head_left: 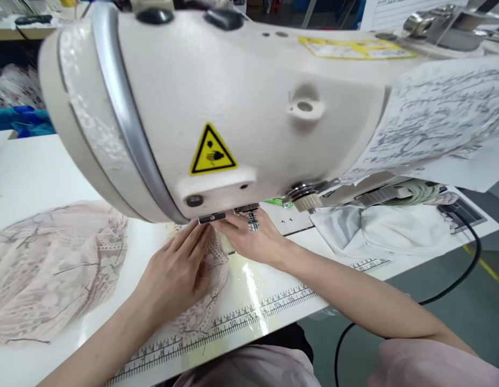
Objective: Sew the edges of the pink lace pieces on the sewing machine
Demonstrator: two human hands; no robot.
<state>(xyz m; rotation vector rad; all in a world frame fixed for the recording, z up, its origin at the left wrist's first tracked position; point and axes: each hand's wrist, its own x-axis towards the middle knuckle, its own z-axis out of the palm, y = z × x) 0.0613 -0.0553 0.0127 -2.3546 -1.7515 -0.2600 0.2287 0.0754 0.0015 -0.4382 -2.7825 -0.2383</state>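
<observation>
A cream sewing machine head [233, 102] with a yellow warning sticker [212, 150] fills the upper view. Beneath it, my left hand [177, 271] lies flat on a piece of pale pink lace fabric [211, 301], fingers pointing toward the presser foot area [211, 217]. My right hand [253, 239] rests on the same fabric just right of the needle area, fingertips hidden under the machine head. Both hands press the fabric against the white table [43, 172]. The needle itself is hidden.
More pink lace fabric [51, 269] lies spread at the left. A ruler strip [249, 314] runs along the table's front edge. White cloth [378, 228] is piled at the right, a printed sheet [443, 118] hangs above it, and a black cable [455, 285] drops off the edge.
</observation>
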